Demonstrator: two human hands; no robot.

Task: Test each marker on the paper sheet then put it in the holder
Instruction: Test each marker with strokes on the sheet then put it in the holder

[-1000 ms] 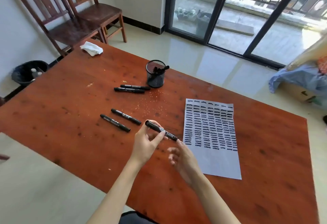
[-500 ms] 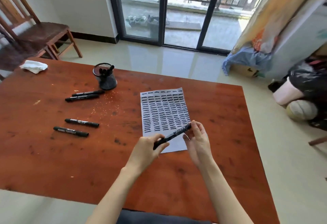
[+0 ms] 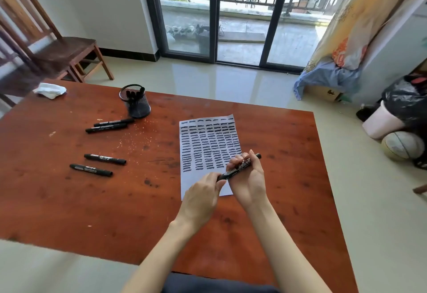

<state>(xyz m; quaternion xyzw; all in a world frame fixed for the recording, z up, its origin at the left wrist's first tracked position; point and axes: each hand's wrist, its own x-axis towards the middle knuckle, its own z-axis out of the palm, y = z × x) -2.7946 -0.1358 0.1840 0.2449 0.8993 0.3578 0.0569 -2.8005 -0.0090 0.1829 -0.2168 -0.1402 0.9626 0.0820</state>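
Note:
Both hands hold one black marker (image 3: pixel 240 167) slantwise above the near end of the paper sheet (image 3: pixel 209 144), which is covered in rows of black strokes. My right hand (image 3: pixel 248 177) grips the marker's barrel with curled fingers. My left hand (image 3: pixel 203 194) pinches its lower end. Several more black markers lie on the table to the left: one pair (image 3: pixel 108 126) near the holder and another pair (image 3: pixel 99 163) closer to me. The black mesh holder (image 3: pixel 136 103) stands at the far left of the sheet with markers inside.
The red-brown wooden table (image 3: pixel 92 200) carries a crumpled white tissue (image 3: pixel 49 90) at its far left corner and scattered crumbs near the holder. Wooden chairs (image 3: pixel 53 47) stand behind the table on the left. Glass balcony doors, bags and a ball (image 3: pixel 403 146) lie beyond to the right.
My hands carried the marker from the table's middle to above the sheet's near end. My right hand, first only beside the marker, now grips its barrel. The camera turned right.

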